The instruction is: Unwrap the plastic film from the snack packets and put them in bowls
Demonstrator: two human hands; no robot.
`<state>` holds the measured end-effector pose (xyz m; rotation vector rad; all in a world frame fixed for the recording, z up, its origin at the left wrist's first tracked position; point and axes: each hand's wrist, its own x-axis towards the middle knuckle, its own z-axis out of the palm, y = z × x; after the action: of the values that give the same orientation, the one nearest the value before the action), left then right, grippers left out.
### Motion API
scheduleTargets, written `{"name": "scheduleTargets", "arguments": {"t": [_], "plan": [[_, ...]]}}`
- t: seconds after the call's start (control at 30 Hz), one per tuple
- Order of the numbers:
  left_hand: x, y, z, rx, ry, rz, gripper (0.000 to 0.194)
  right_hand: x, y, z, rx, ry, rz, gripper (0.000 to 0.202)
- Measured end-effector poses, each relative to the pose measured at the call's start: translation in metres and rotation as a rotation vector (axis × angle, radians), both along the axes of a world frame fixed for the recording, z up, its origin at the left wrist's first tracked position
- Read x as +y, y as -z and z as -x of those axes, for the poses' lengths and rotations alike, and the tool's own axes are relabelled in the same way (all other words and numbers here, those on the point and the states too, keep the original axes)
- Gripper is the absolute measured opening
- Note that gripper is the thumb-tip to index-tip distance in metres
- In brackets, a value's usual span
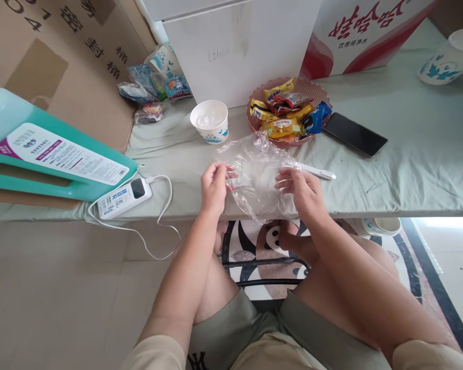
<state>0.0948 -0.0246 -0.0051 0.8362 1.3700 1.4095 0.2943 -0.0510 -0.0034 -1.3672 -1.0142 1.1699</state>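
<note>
A clear, crinkled plastic bag (254,172) is stretched between my two hands, just above the front edge of the cloth-covered surface. My left hand (215,187) pinches its left side, thumb against the fingers. On the other side my right hand (299,190) grips the plastic with bent fingers. Behind the bag stands a white paper cup (210,122) with blue prints. A reddish ribbed bowl (250,122) of wrapped snacks (283,127) sits behind and to the right. Close to my right hand lies a white pen-like object (320,172), its left end hidden by the plastic.
On the left are a large jug of green liquid (73,169) and a white device (125,198) with a looping cable. A black phone (355,134) lies right of the bowl. Boxes (239,56) line the back. Another paper cup (447,59) stands far right.
</note>
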Motion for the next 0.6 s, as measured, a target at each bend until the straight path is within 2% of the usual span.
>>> {"name": "scheduleTargets", "arguments": {"t": [0.07, 0.13, 0.2, 0.27, 0.37, 0.4, 0.5, 0.6], "plan": [[0.005, -0.004, 0.011, -0.038, -0.098, 0.01, 0.019, 0.003, 0.001, -0.005, 0.01, 0.04, 0.026, 0.042], [0.007, -0.007, 0.022, -0.033, -0.136, 0.011, 0.02, 0.005, 0.001, -0.011, -0.01, 0.054, 0.056, 0.036], [0.007, -0.008, 0.03, -0.013, -0.128, -0.007, 0.02, 0.006, 0.002, -0.017, -0.097, 0.06, 0.061, 0.029], [0.006, -0.007, 0.035, -0.002, -0.086, -0.033, 0.021, 0.006, 0.003, -0.021, -0.275, 0.061, -0.036, 0.024], [0.007, -0.004, 0.036, -0.005, 0.03, -0.039, 0.021, 0.007, 0.006, -0.023, -0.521, -0.048, -0.283, 0.058], [0.008, -0.002, 0.036, -0.009, 0.065, -0.029, 0.021, 0.007, 0.007, -0.022, -0.554, -0.102, -0.317, 0.058], [0.01, 0.001, 0.035, -0.024, 0.093, -0.005, 0.022, 0.01, 0.008, -0.016, -0.536, -0.153, -0.236, 0.025], [0.011, 0.001, 0.035, -0.058, 0.009, -0.003, 0.027, 0.012, 0.004, -0.01, -0.355, -0.036, -0.109, 0.038]]}}
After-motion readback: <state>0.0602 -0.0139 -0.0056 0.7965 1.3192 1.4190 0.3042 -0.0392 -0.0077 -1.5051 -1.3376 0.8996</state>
